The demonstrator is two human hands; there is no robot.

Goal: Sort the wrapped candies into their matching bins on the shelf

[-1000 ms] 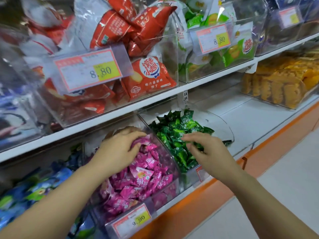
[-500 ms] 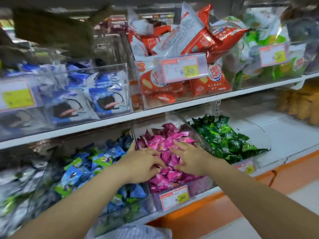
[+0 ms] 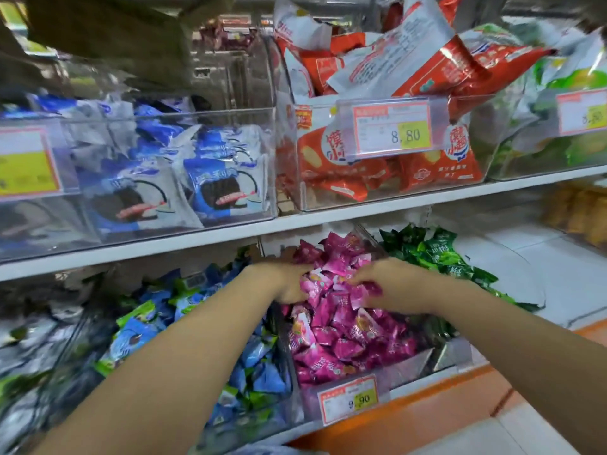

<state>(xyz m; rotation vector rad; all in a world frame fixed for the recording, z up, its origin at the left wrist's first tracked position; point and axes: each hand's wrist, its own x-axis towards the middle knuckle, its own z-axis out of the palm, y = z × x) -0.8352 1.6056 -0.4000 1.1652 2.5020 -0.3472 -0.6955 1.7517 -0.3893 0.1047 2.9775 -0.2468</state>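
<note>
- Centrally, the pink wrapped candies (image 3: 345, 336) are shown heaped in a clear bin (image 3: 414, 366) on the lower shelf, which is marked by a 9.90 price tag (image 3: 349, 399). The green wrapped candies (image 3: 433, 254) are kept in the bin to the right and the blue wrapped candies (image 3: 262, 372) in the bin to the left.
- The left hand (image 3: 289, 285) is laid on the rear left of the pink heap with its fingers bent into the wrappers. Whether a candy is pinched cannot be told through the blur.
- The right hand (image 3: 387, 285) is set opposite, knuckles up and fingers bent down onto the heap. Its hold cannot be told either.
- Both hands are placed over a single colour, probably so that the heap can be raked through and any strays felt out or gathered.
- The red snack packets (image 3: 433, 165) and the blue-and-white biscuit packets (image 3: 216, 185) on the upper shelf are left untouched.
- Compared with half a second earlier, the same bin is worked, but fingers then laid flatter are now bent deeper into the pile. A second earlier, the right hand was held over the green candies.
</note>
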